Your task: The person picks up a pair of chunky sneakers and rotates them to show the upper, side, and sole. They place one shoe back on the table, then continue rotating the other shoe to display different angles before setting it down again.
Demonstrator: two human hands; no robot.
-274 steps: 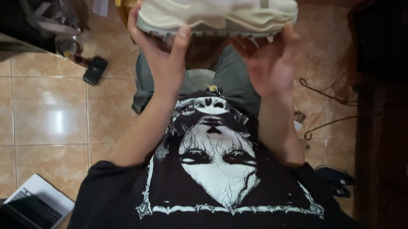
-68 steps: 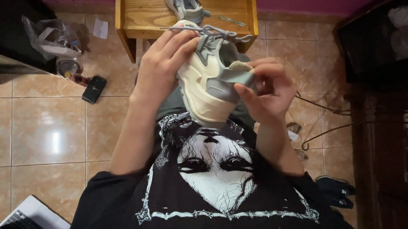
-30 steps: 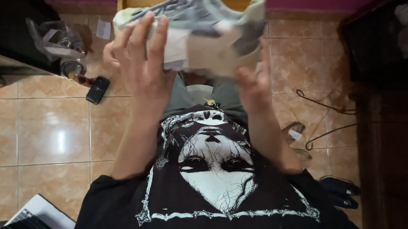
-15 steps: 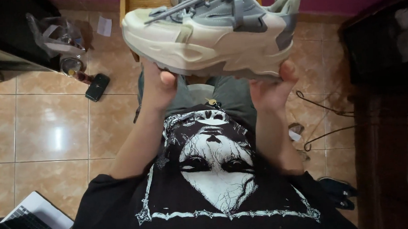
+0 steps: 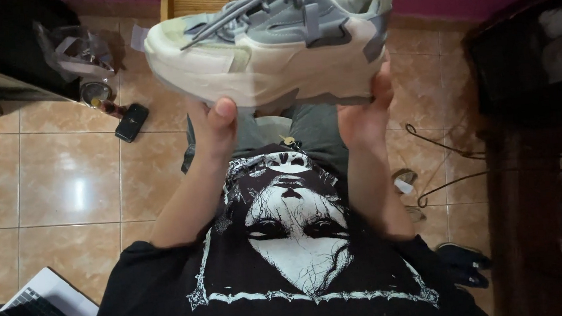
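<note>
Both hands grip the sneaker (image 5: 272,51) from beneath: left hand (image 5: 215,126) under the toe end, right hand (image 5: 364,108) under the heel, holding it level above the lap, over the tiled floor (image 5: 63,188)

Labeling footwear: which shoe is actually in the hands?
The cream-and-grey sneaker, held up between left hand and right hand. The dark shoes lie on the floor.
</note>
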